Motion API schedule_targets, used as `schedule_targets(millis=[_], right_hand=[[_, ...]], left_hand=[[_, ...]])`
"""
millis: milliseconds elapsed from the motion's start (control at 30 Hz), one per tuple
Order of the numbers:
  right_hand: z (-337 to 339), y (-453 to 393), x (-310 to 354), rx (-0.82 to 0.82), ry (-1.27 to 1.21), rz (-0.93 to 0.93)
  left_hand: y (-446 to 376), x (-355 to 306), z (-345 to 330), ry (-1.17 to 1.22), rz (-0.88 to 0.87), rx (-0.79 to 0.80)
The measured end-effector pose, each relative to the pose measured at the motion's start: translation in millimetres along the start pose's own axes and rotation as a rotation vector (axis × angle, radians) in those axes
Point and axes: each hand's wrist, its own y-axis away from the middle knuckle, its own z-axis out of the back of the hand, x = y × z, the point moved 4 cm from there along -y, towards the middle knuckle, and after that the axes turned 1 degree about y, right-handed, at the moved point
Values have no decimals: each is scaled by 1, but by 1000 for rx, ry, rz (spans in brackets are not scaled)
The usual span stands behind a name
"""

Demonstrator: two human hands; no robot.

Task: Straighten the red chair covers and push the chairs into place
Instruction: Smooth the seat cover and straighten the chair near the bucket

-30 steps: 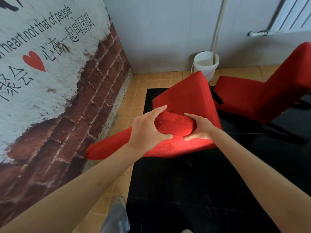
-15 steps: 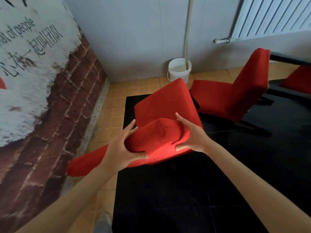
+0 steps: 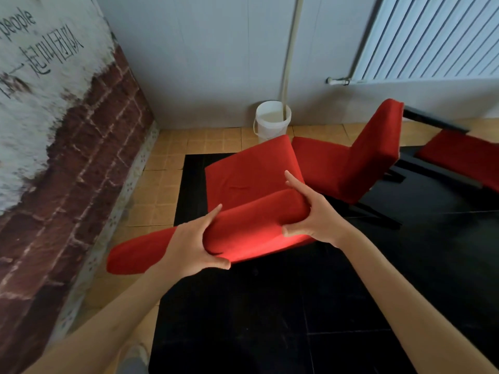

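We see a red-covered chair (image 3: 251, 171), its cover (image 3: 243, 230) smooth but bulging at the back's top edge. A second red chair (image 3: 361, 157) stands just beside it, turned sideways.

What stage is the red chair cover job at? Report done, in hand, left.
Done: nothing looks finished. In hand: the left hand and right hand grip the red fabric-covered backrest of the nearest chair at either end; its red seat shows a small crease. Left: the second red chair stands angled near the white plastic bucket, and a third red chair sits at right; whether those are in place cannot be told.
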Motion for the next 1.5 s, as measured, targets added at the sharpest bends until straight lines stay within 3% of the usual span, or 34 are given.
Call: schedule_targets(millis=[300, 800, 1233, 1500], right_hand=[[29, 19, -1, -249, 144, -46], [5, 17, 3, -323, 215, -31], [1, 18, 11, -320, 252, -89], [12, 21, 8, -356, 247, -134]], left_hand=[[-17, -12, -17, -113, -67, -68], [-9, 4, -3, -80, -45, -17], [5, 15, -8, -187, -57, -230], [-10, 8, -8, -259, -95, -106]])
